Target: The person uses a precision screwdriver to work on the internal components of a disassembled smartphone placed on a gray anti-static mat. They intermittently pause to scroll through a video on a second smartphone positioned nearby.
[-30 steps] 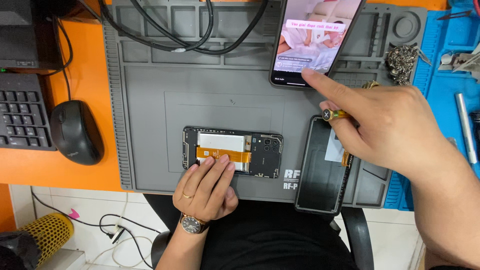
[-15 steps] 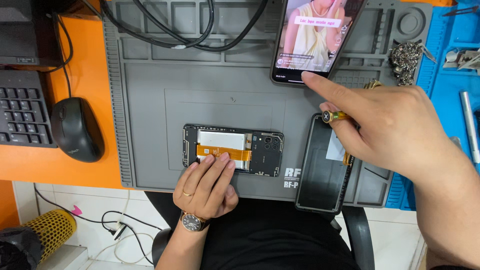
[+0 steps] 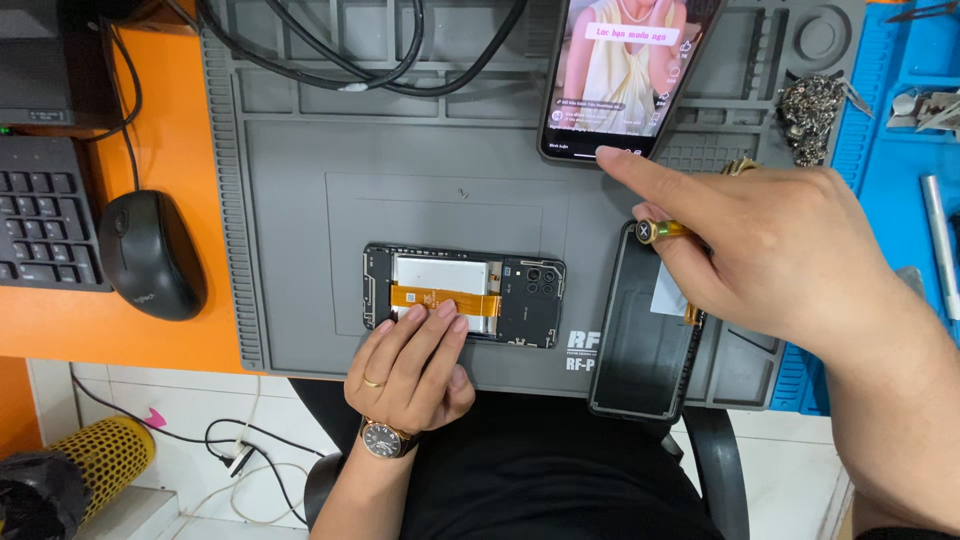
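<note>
Your left hand (image 3: pixel 415 355) rests flat, fingers together, on the opened phone (image 3: pixel 463 294) at the near centre of the mat (image 3: pixel 300 250), while your right hand (image 3: pixel 770 245), pinching a screwdriver (image 3: pixel 662 232), taps the lit phone (image 3: pixel 625 75); divided attention risks creasing the orange flex cable (image 3: pixel 440 298).

Worn on the head, looking almost straight down from close above onto the grey work mat (image 3: pixel 300 200) at an orange desk's (image 3: pixel 180 150) near edge. Only this single view, so nothing shared; lap and chair along the bottom edge.
</note>
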